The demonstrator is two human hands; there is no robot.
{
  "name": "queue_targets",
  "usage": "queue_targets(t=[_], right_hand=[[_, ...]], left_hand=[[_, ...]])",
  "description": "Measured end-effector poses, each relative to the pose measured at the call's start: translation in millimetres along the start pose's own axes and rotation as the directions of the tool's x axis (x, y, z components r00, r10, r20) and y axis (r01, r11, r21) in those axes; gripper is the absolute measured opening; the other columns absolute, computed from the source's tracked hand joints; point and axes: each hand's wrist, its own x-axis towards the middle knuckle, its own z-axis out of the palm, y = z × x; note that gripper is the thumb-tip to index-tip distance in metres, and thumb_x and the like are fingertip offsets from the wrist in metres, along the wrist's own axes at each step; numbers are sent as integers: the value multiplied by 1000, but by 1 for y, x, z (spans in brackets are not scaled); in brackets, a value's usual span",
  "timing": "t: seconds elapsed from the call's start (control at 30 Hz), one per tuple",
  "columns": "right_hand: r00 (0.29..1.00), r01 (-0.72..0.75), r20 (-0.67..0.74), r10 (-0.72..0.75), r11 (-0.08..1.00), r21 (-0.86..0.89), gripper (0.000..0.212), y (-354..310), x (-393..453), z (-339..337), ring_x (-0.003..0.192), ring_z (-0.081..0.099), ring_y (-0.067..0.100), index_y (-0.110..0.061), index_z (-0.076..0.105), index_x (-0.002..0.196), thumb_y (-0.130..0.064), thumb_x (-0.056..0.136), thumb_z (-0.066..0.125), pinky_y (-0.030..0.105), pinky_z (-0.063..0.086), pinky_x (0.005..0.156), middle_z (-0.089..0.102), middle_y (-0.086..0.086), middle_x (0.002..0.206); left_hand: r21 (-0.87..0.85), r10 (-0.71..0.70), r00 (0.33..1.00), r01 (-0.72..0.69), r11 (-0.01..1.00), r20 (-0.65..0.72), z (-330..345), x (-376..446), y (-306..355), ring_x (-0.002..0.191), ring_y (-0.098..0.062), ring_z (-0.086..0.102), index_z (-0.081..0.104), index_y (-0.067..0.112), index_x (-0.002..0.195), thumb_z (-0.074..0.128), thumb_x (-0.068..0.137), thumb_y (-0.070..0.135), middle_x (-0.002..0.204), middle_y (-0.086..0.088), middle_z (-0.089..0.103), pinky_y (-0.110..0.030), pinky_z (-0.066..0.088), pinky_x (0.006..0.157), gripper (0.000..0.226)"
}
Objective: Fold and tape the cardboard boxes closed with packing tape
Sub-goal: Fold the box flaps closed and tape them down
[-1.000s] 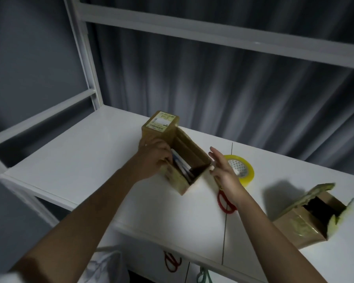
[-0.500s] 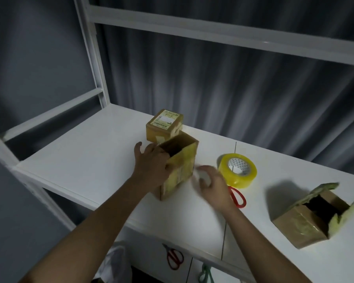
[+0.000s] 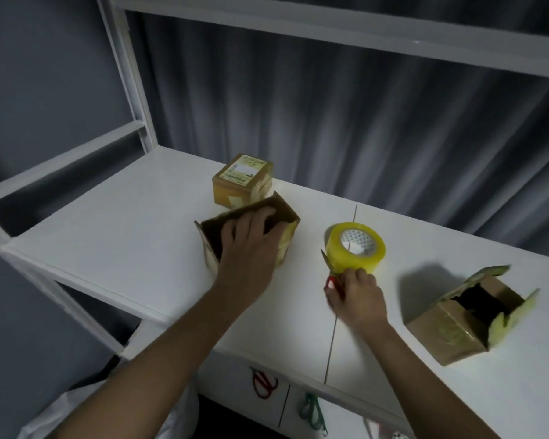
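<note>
On the white table [image 3: 114,236], just past the left fingertips, one small brown cardboard box with a paper label [image 3: 243,179], shut and taped, so done. Under the left hand [image 3: 251,245], a second brown cardboard box with yellow tape on its side [image 3: 286,239], top flaps pushed down but not yet taped. Well off to the side of the right hand [image 3: 357,296], a third brown cardboard box with torn flaps [image 3: 450,331], lying tipped over and wide open, so not started. About one of three finished, by the look of it; two left to tape. Left fingers [image 3: 260,217] spread flat and open on the flaps, pressing, not gripping. Right fingers [image 3: 354,275] curled close together at the near edge of the round yellow roll of packing tape [image 3: 355,247], touching it and right over the red-handled scissors [image 3: 331,282] lying there. Cannot tell whether gripping the scissors, the tape end, or nothing yet. Below the table edge, more scissors hanging, one red pair [image 3: 262,383] and one green pair [image 3: 313,413].
</note>
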Motion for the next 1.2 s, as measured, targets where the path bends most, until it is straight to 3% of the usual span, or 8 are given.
queue_targets(t=[0.1,0.27,0.37,0.47,0.57,0.7,0.9,1.2], right_hand=[[996,-9,91,4,998,55,29,11,-12,3,92,56,40,-4,62,112,-16,86,61,40,47,74,57,20,102],[979,62,192,-71,997,55,35,24,-30,-12,104,51,29,-14,57,125,-15,91,53,31,43,84,55,11,114],[962,85,258,-87,996,21,31,31,-33,-23,107,51,27,-16,58,122,-23,92,53,29,43,88,53,8,116],[986,93,135,-101,994,63,31,36,-12,-36,108,51,31,-8,62,113,-18,84,62,33,45,90,55,11,115],[987,147,69,-144,988,-51,63,42,26,-42,134,32,32,-8,42,139,-16,80,64,40,30,109,39,13,143],[948,212,279,-151,956,-203,73,52,61,-33,146,11,21,-16,21,150,-36,89,57,44,2,117,23,5,156],[958,214,218,-188,972,-100,50,61,62,-22,130,43,22,-19,45,138,-29,90,54,38,22,114,54,7,136],[955,191,227,-191,981,22,49,53,49,-38,133,37,25,-17,46,140,-29,93,58,35,21,115,50,7,140]], left_hand=[[-217,155,977,-122,968,143,14,1,44,95,-24,62,68,14,107,73,75,11,107,-7,65,-35,52,79,33],[-469,67,831,243,849,553,69,12,91,118,-26,52,48,5,132,43,97,16,127,-12,56,-33,42,98,37],[-421,-33,764,391,818,645,95,27,102,134,-29,37,32,-3,140,44,96,12,144,-20,39,-29,30,107,48],[-441,-37,702,487,754,711,108,41,104,145,-27,10,3,-2,148,42,96,3,157,-18,7,-28,14,114,65],[-541,-63,701,601,588,710,120,51,100,141,-28,25,14,2,148,43,92,-5,154,-16,21,-27,22,110,64],[-558,-102,730,598,575,676,135,43,100,131,-28,42,39,3,140,46,91,-4,142,-15,44,-26,32,105,49],[-596,-140,819,511,619,556,143,21,108,108,-21,58,57,6,123,48,91,-1,118,-11,63,-18,39,91,34],[-560,-364,830,554,615,421,138,12,108,89,-14,60,68,9,100,54,94,16,98,-4,67,-16,39,70,17]])
